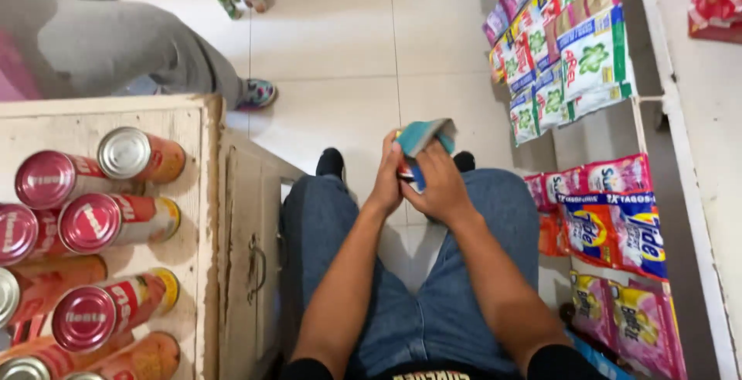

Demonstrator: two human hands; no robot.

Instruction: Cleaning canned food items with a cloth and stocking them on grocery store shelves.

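Starting at the far left, I see a wooden counter (193, 117) with red and orange cans (116, 221) lying on their sides in rows, metal ends toward me. None is in my hands, and they sit well apart from what I am holding. Beside the counter stands a pale cabinet door (247, 272) with a metal handle. Behind it, top left, another person in grey trousers (154, 47) stands on the floor, one patterned shoe showing.

In the middle, over my jeans (410, 310), my left hand (386, 183) and right hand (440, 190) meet just above my knees. Both grip a small teal packet (423, 134), with something red and blue under it that I cannot make out. The left fingers wrap the packet's left edge from the side; the right fingers are curled over its front, pinching it against the palm. The packet is held up in the air, off the counter and off the rack.

As for progress, I judge the packet to be mid-handling: it is picked up and not set anywhere yet.

To the right, a white wire rack (641, 117) carries hanging sachets: green and white ones (587, 63) above, blue and yellow (610, 229) in the middle, pink (634, 318) lowest. Farther right is a plain white shelf (711, 156) with red packs at its top edge. The floor (348, 55) is pale tile, and some bottles stand at its far end.
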